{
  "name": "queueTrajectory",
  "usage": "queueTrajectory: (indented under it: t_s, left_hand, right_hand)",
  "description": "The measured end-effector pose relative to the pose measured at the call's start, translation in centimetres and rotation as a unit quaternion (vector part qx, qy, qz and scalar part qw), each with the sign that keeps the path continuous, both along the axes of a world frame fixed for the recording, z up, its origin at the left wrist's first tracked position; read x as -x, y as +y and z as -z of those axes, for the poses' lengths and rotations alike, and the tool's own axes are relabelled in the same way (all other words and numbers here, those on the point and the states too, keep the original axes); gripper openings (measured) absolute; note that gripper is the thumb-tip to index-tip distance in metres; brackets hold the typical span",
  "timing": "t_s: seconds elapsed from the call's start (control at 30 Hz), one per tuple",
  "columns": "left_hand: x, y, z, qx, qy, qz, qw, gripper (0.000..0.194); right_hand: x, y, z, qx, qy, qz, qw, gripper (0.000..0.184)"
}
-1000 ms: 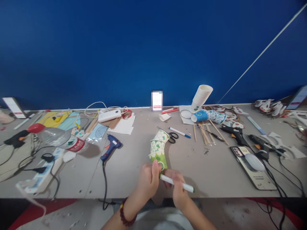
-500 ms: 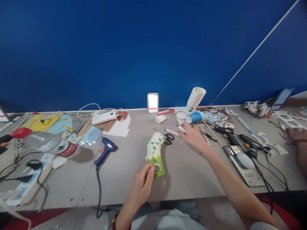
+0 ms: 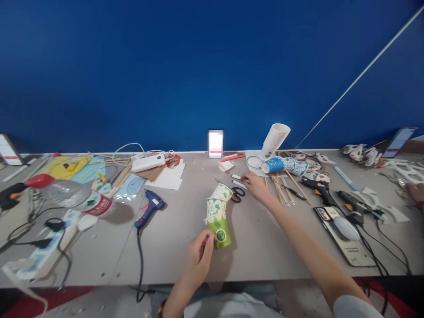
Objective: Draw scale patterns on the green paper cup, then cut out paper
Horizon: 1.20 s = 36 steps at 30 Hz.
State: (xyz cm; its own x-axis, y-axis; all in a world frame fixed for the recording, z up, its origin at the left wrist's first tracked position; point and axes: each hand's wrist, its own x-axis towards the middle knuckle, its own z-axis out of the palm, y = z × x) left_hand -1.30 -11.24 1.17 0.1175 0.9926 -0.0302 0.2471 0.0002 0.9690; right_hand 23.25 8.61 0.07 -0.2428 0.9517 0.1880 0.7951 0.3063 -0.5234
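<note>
My left hand (image 3: 201, 254) is closed, thumb and fingertips pinched together at the left edge of the joined paper cups (image 3: 217, 212). These cups, green and white with a leaf pattern, form a bent shape on the table. What the pinch holds, if anything, is hidden. Farther out, my right hand (image 3: 256, 184) has its fingertips closed on the end of a white marker (image 3: 236, 176), low over the tabletop. A second marker with a blue end (image 3: 239, 183) lies just below it. Black-handled scissors (image 3: 237, 194) rest beside the cups, partly behind them.
Left stand a blue glue gun (image 3: 150, 207), a plastic bottle (image 3: 79, 196) and a power strip (image 3: 49, 247). Right are stacked white cups (image 3: 275, 139), blue patterned cups (image 3: 274, 165), sticks, black glue guns and a phone (image 3: 347, 240) under a mouse. Another person's hand (image 3: 415, 194) is at far right.
My right hand has moved left with the marker, bringing it beside the other marker. My left fingertips have drawn slightly off the green cup's round logo. The view has shifted a little.
</note>
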Motion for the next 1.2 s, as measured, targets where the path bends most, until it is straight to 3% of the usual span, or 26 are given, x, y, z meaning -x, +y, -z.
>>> queueTrajectory:
  t_s: [0.23, 0.4, 0.5, 0.63, 0.73, 0.83, 0.93, 1.03, 1.2]
  left_hand:
    - [0.4, -0.3, 0.3, 0.01, 0.0, -0.014, 1.0, 0.027]
    - [0.1, -0.4, -0.7, -0.005, 0.023, -0.067, 0.997, 0.029]
    - [-0.2, -0.3, -1.4, -0.017, 0.023, -0.065, 0.997, 0.029]
    - [-0.3, -0.4, -1.7, -0.03, 0.041, -0.04, 0.998, 0.026]
    - [0.0, -0.5, -2.0, -0.042, 0.06, -0.022, 0.997, 0.022]
    - [0.2, -0.6, -2.7, -0.043, 0.11, 0.016, 0.993, 0.018]
    - [0.1, -0.6, -3.6, -0.064, 0.184, 0.099, 0.976, 0.031]
    - [0.0, -0.5, -4.5, -0.107, 0.25, 0.172, 0.947, 0.025]
    - [0.5, -0.3, -5.5, -0.184, 0.356, 0.218, 0.89, 0.023]
  right_hand:
    - [-1.4, -2.2, -0.3, -0.016, -0.024, -0.012, 1.0, 0.02]
    - [-2.3, -4.2, 0.1, -0.062, -0.155, 0.007, 0.986, 0.021]
    - [-2.1, -4.7, 0.1, -0.075, -0.158, 0.037, 0.984, 0.023]
    - [-1.7, -5.6, -1.3, -0.073, -0.006, 0.085, 0.994, 0.018]
    - [-0.9, -7.6, -3.1, 0.048, 0.215, 0.13, 0.967, 0.022]
    - [0.8, -11.0, -4.4, 0.213, 0.417, 0.027, 0.883, 0.026]
    - [3.0, -14.5, -4.7, 0.306, 0.48, -0.098, 0.816, 0.024]
    - [4.8, -16.9, -4.5, 0.307, 0.453, -0.15, 0.823, 0.022]
    - [5.4, -18.4, -4.5, 0.276, 0.453, -0.185, 0.827, 0.02]
